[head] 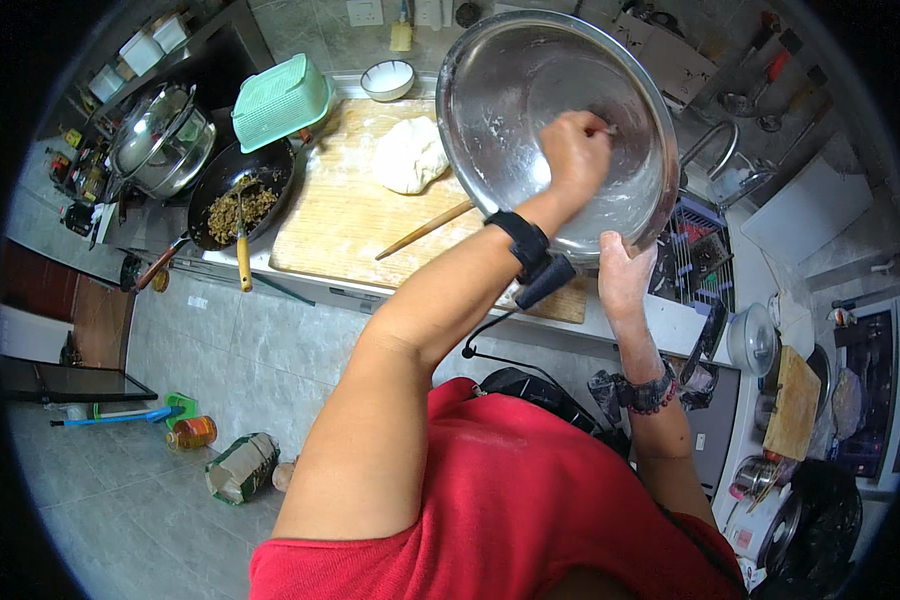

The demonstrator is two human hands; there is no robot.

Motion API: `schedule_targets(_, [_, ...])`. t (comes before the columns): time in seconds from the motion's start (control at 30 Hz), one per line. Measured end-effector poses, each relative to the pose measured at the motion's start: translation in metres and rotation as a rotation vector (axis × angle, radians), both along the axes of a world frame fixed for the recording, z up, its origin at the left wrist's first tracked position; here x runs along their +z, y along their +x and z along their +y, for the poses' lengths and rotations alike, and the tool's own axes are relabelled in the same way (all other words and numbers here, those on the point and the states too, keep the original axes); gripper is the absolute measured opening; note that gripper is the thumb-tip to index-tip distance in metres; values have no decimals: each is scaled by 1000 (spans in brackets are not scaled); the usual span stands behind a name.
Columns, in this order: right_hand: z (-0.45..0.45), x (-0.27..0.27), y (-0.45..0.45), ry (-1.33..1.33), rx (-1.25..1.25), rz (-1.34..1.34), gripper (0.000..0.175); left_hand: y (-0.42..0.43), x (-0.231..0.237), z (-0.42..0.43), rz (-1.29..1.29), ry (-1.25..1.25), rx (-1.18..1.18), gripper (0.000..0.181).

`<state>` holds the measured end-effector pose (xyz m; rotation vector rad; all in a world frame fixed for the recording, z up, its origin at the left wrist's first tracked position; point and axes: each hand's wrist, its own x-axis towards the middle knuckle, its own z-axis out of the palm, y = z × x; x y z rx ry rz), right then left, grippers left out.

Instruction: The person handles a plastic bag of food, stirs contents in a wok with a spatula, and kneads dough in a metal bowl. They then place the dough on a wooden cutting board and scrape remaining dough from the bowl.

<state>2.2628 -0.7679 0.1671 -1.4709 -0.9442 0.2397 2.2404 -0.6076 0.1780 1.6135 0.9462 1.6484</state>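
Note:
A large stainless steel bowl (487, 124), tilted with its inside facing me, is streaked with white residue. Inside it is my left hand (579, 157), slightly blurred, its fingers curled around what looks like a small pale piece; most of that piece is hidden. My right hand (626, 274), dusted white, grips the bowl's lower right rim, thumb on the near side and fingers hidden. Left of the bowl, a lump of white dough (411, 156) rests on a floured wooden board (330, 217). A wooden rolling pin (424, 231) lies on the board, its far end passing behind the bowl.
A wok (281, 161) with chopped food and a yellow-handled spoon (244, 262) stands left of the board. Near it are a green plastic basket (281, 101), a white bowl (387, 79) and a steel pot (165, 142). Right are a faucet (720, 142) and a dish rack (697, 255).

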Motion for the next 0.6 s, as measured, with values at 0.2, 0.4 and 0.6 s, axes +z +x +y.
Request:
schedule_targets(0.2, [9, 6, 1, -119, -16, -111, 67, -10, 26, -11, 17, -1, -122, 14])
schedule_targets(0.4, [16, 23, -11, -14, -31, -45, 41, -25, 48, 19, -240, -12, 84, 15])
schedule_targets(0.6, [20, 18, -12, -140, 31, 85, 38, -20, 31, -1, 28, 115, -220, 13])
